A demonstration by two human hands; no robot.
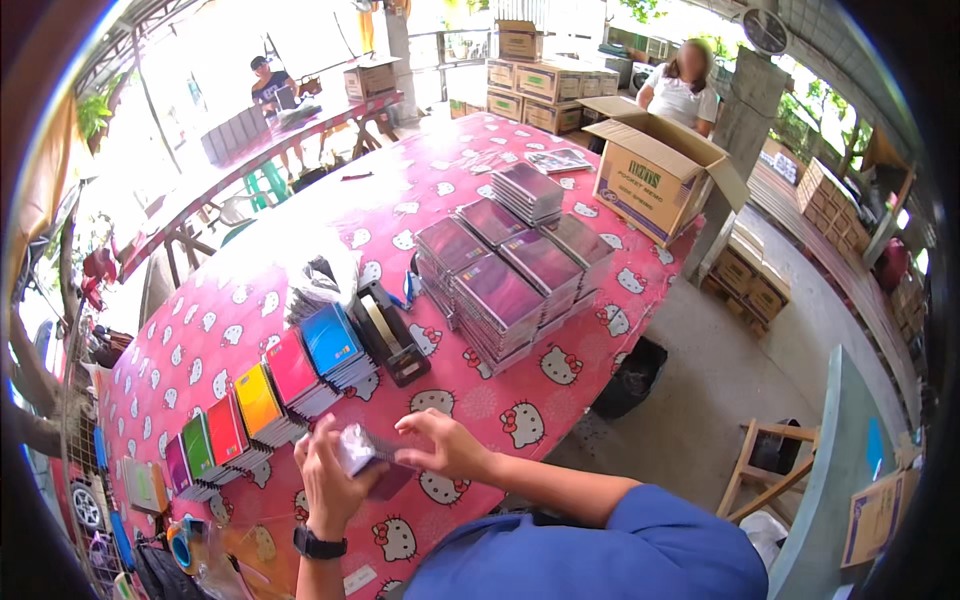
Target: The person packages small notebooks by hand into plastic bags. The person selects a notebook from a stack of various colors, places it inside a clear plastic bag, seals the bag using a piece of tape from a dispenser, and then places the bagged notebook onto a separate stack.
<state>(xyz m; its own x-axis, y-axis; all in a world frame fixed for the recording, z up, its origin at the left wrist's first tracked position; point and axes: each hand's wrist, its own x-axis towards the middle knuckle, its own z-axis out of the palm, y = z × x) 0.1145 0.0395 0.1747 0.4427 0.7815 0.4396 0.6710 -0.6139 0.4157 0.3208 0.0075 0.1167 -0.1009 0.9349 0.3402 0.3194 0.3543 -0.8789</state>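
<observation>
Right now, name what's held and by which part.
A purple notebook bundle, in the left grip, by its left side; whether the right grip holds it is unclear.

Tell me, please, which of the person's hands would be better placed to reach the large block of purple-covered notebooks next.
Probably the right hand: it is nearer the block of purple-covered notebooks and looks open beside the small bundle, while the left hand grips that bundle.

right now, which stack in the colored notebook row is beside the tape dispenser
The blue notebook stack, at the row's right end; the pink stack separates it from the rest.
</observation>
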